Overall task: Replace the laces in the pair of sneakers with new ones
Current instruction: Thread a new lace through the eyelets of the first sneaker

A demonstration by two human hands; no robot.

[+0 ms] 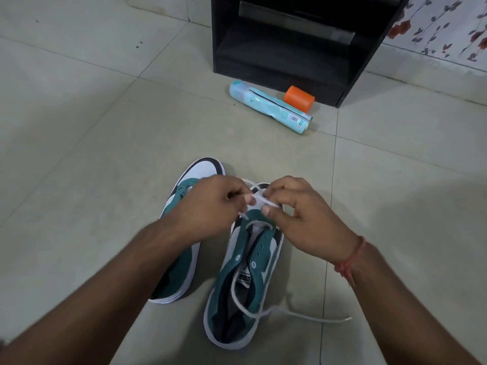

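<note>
Nearest, a white lace (266,310) trails from the right sneaker (243,280) across the tiled floor (79,127), its tipped end lying loose to the right. That green-and-white sneaker has "PUMA" printed on its tongue label, and the lace runs through only the eyelets nearest the toe. Two sneakers stand side by side; the left sneaker (181,262) is partly hidden under the forearm. Above the toe, the left hand (210,204) and the right hand (297,217) each pinch a stretch of lace between curled fingers. A red thread circles the right wrist. Farther off, one pale blue spray can (268,109) with a barcode lies beside one orange cap (299,98), before a black cabinet (290,43) whose open shelf is too dark to read
</note>
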